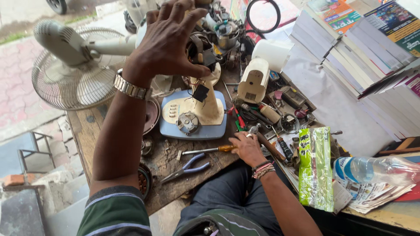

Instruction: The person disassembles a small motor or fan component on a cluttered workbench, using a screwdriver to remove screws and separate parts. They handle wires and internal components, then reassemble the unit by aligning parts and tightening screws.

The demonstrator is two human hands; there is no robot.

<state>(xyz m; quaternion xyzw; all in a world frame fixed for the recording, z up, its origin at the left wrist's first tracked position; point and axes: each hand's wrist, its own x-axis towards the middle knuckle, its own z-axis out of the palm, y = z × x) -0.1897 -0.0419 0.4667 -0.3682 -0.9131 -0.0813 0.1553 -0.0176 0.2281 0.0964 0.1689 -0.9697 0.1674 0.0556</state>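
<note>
Gripping fan motor point(199, 50) w/ left hand point(168, 41), fingers wrapped over it, mid-bench; right hand point(247, 148) closing on screwdriver point(205, 150) nr front edge, beside blue pliers point(186, 168)

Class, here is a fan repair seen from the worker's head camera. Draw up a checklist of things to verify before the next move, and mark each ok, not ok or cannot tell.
1. Left hand steadies the fan motor atop the stand: ok.
2. Right hand rests on the screwdriver: ok, touching; firm grasp cannot tell.
3. Fan base sits flat on the workbench: ok.
4. Loose wires are safely disconnected: cannot tell.
5. Pliers lie within reach: ok.
6. Bench free of clutter around the base: not ok.
</note>
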